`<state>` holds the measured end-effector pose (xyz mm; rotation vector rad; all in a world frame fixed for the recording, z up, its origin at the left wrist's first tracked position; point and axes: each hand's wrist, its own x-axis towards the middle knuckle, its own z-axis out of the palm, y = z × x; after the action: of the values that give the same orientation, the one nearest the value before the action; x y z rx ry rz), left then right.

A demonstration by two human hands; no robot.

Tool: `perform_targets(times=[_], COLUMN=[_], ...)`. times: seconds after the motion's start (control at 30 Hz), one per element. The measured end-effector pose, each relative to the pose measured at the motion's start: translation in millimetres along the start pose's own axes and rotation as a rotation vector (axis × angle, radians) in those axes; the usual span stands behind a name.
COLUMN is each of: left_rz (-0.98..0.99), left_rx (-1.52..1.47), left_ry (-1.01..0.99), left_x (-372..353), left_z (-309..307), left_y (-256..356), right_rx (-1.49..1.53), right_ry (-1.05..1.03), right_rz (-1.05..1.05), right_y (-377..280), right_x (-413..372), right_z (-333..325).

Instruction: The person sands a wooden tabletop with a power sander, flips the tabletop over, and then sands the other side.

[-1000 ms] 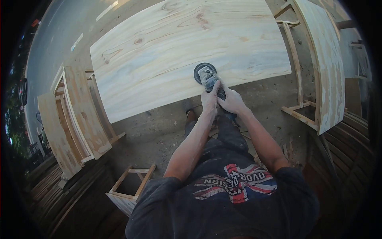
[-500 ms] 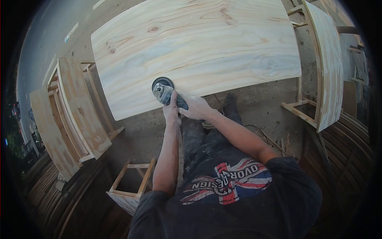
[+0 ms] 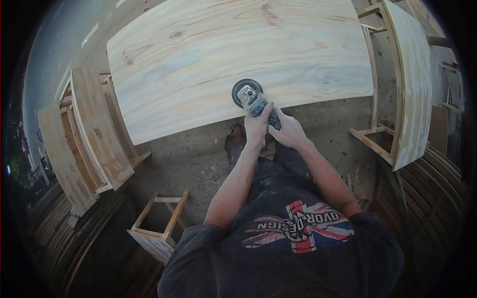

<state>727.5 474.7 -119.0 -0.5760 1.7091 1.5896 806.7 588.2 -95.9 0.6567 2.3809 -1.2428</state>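
Observation:
A dusty angle grinder [image 3: 252, 101] with a round dark disc rests its head on the pale wooden tabletop [image 3: 198, 74], close to the near edge. My left hand [image 3: 255, 130] is wrapped round the left side of its body. Behind it, my right hand [image 3: 289, 131] closes on the rear of the grinder's grip, so the two hands are nearly touching. Both are coated in light dust. The disc's underside is hidden against the wood, and my palms hide part of the handle.
On the left, wooden tables [image 3: 99, 129] lie tipped on their sides. Another table on its side [image 3: 410, 89] stands at the right. A small wooden frame [image 3: 161, 218] sits near my left elbow. Long stacked strips [image 3: 432, 184] lie at the lower right on the concrete floor.
Both hands have carried the grinder to the right along the near part of the tabletop, and slightly farther from the edge. My arms and body have shifted right with it.

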Motion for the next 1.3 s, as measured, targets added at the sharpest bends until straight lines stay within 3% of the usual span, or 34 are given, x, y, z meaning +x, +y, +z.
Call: perform_targets(times=[0.27,0.37,0.57,0.67,0.73,0.87,1.03,1.13,1.2,1.3], left_rz=[-0.026,0.017,0.114,0.065,0.078,0.024,0.005,0.046,0.002,0.011], left_rx=[0.078,0.103,0.455,0.473,0.368,0.26,-0.114,-0.315,-0.383,-0.418], left_ry=[-0.129,-0.289,-0.463,-0.425,-0.427,-0.272,-0.064,0.013,0.108,0.089], left_x=[-18,-24,-13,-6,3,14,30,52,49,62], left_z=[99,133,176,145,99,-13,-164,-250,-282,-309], left_y=[-14,-23,-38,-28,-21,7,18,18,48,67], right_rx=[0.07,0.188,0.291,0.364,0.251,0.251,-0.012,-0.018,-0.027,-0.105], right_ry=[0.113,0.218,0.45,0.472,0.407,0.236,-0.025,-0.137,-0.159,-0.215], right_rz=[0.116,0.162,0.124,0.112,0.087,0.038,-0.094,-0.185,-0.211,-0.264], right_y=[82,102,143,121,95,11,-96,-164,-197,-218], right_x=[-30,-49,-65,-54,-40,-11,33,59,82,103], right_z=[-52,-69,-67,-45,-20,40,121,162,184,195])
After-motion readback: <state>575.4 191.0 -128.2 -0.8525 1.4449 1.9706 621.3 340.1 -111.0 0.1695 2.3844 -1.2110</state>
